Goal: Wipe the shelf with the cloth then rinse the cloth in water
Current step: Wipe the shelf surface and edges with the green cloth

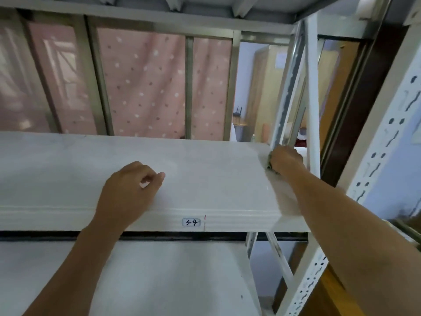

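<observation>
A white metal shelf (pixel 205 160) labelled "3-4" runs across the view at chest height. My right hand (pixel 286 159) is at the shelf's far right corner, closed on a dark grey cloth (pixel 269 162) and pressing it against the surface; only a thin edge of the cloth shows under the fingers. My left hand (pixel 129 190) rests on the shelf near its front edge, fingers loosely curled, holding nothing.
White perforated uprights (pixel 378 156) and diagonal braces (pixel 311 87) stand at the right end. A lower shelf (pixel 159 277) lies below and another shelf (pixel 159 19) overhead. Behind is a framed panel with a pink dotted curtain (pixel 141 83), and a room beyond at right.
</observation>
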`<act>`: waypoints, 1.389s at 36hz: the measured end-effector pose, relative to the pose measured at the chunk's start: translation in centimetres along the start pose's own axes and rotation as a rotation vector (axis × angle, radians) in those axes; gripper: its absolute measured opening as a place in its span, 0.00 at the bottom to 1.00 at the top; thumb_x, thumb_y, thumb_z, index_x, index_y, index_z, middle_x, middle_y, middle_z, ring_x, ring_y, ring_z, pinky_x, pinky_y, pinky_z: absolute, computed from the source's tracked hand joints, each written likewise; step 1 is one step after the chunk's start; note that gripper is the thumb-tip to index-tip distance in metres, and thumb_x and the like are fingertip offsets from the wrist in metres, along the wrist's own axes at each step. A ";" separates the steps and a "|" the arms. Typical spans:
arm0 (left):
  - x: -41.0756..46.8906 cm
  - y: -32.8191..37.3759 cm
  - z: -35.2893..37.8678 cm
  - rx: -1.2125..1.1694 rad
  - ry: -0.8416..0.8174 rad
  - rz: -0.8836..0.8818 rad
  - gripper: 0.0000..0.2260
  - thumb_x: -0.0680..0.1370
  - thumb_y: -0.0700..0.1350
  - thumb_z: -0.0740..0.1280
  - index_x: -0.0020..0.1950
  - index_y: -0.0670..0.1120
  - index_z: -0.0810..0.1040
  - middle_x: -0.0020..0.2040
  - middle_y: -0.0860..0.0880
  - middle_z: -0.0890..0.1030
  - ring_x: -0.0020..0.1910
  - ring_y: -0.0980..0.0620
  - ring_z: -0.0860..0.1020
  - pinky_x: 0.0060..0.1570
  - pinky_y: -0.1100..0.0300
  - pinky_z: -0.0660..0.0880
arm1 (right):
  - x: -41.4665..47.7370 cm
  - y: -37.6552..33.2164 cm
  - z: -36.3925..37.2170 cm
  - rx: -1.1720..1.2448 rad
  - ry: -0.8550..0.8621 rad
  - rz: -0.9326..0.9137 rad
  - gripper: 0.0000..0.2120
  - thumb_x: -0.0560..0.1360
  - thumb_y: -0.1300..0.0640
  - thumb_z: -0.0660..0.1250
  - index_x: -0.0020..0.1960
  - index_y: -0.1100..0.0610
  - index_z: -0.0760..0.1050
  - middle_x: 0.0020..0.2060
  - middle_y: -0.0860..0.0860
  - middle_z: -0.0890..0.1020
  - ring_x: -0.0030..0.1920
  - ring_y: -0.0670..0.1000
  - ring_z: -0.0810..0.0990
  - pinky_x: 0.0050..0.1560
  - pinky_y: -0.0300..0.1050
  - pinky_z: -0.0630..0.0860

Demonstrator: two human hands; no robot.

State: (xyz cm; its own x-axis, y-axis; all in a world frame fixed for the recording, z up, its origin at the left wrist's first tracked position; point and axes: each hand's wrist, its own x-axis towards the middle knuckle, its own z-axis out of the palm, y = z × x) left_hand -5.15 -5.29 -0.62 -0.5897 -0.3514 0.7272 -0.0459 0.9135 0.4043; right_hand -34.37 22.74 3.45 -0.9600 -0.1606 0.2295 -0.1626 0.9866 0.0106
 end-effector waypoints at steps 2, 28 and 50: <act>0.0 -0.2 -0.1 -0.050 0.038 0.003 0.15 0.78 0.53 0.65 0.35 0.47 0.77 0.34 0.53 0.76 0.34 0.51 0.76 0.39 0.56 0.71 | 1.8 -0.7 0.5 -0.045 0.032 -0.083 0.15 0.82 0.59 0.55 0.66 0.60 0.69 0.59 0.61 0.78 0.58 0.63 0.77 0.44 0.53 0.69; 0.4 -0.8 1.2 0.072 -0.014 -0.082 0.10 0.72 0.46 0.76 0.33 0.47 0.79 0.35 0.53 0.77 0.35 0.50 0.75 0.39 0.58 0.71 | 0.8 -6.6 0.1 -0.037 0.076 -0.438 0.19 0.83 0.49 0.45 0.60 0.59 0.69 0.50 0.60 0.80 0.50 0.62 0.80 0.47 0.54 0.75; 0.3 -0.7 1.1 0.197 -0.012 -0.092 0.13 0.74 0.52 0.74 0.33 0.47 0.81 0.33 0.52 0.79 0.34 0.49 0.77 0.39 0.60 0.67 | -2.7 -23.0 -0.7 0.187 0.114 -1.137 0.10 0.83 0.47 0.54 0.50 0.54 0.66 0.36 0.54 0.77 0.34 0.57 0.75 0.36 0.47 0.67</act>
State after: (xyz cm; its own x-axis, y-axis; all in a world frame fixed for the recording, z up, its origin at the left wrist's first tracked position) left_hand -6.20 -5.81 -1.34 -0.5850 -0.4341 0.6851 -0.2559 0.9004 0.3520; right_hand -27.88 0.52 3.25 -0.2128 -0.9400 0.2666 -0.9593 0.2529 0.1258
